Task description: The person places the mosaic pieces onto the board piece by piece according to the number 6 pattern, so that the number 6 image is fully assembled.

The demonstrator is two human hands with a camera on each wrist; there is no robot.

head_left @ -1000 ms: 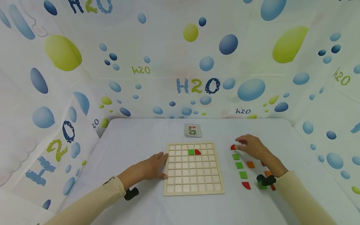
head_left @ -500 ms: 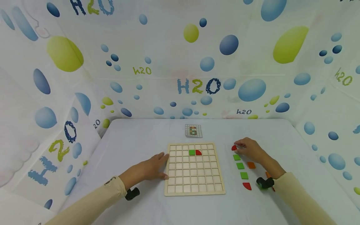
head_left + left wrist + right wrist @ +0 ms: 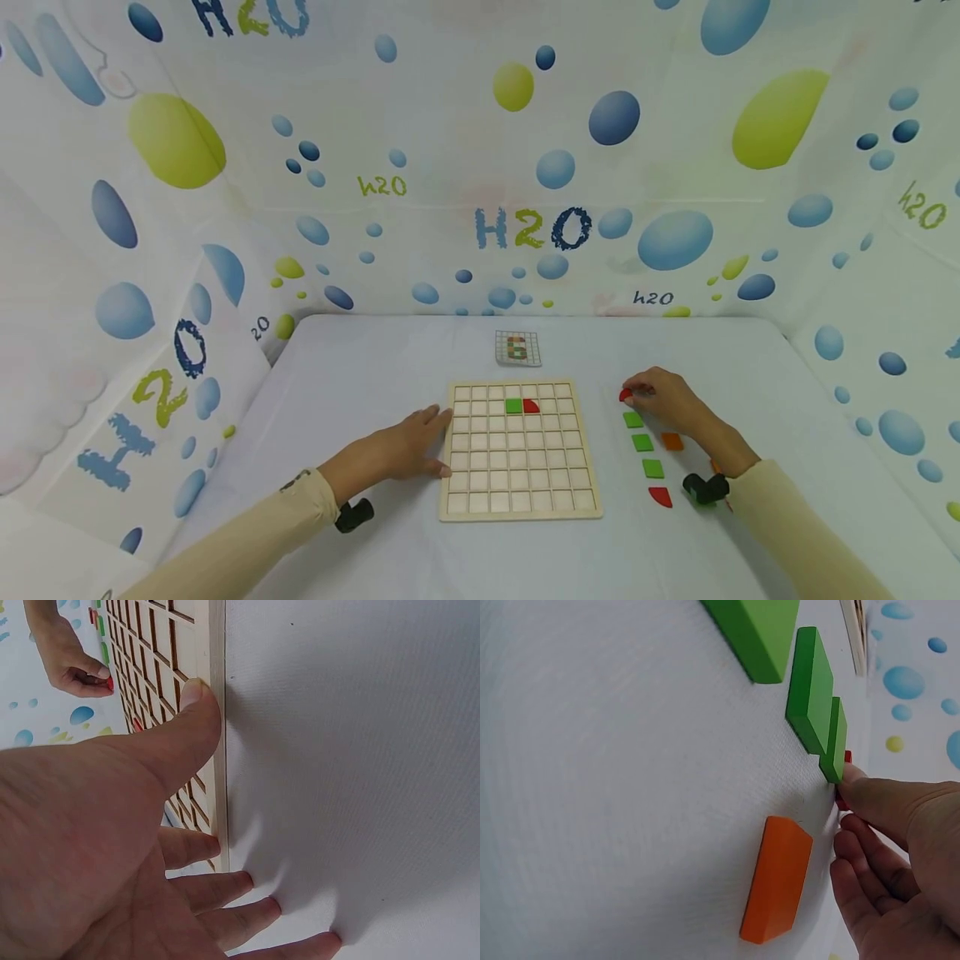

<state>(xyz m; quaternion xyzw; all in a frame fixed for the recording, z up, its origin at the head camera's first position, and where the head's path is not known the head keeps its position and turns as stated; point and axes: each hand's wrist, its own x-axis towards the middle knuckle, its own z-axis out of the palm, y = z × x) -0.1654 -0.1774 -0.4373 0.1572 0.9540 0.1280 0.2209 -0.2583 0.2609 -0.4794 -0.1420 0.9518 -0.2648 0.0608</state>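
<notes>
A wooden grid board (image 3: 521, 517) lies on the white table, with a green square tile (image 3: 513, 406) and a red quarter-circle tile (image 3: 531, 406) side by side in its second row. My left hand (image 3: 401, 446) rests at the board's left edge, thumb on the frame and fingers extended; the left wrist view shows some fingertips on the cloth. To the right of the board, my right hand (image 3: 667, 396) pinches another red quarter-circle tile (image 3: 625, 395) between thumb and fingers at the table surface. In the right wrist view this tile is mostly hidden behind the thumb.
Below the right hand runs a column of green square tiles (image 3: 642, 442), ending in a red quarter-circle tile (image 3: 660, 497). An orange tile (image 3: 672, 442) lies beside them; more tiles are partly hidden under the right forearm. A small patterned card (image 3: 517, 348) lies behind the board.
My right hand has lowered slightly, and its fingers have come together on the red quarter-circle tile. The left hand has stayed at the board's edge.
</notes>
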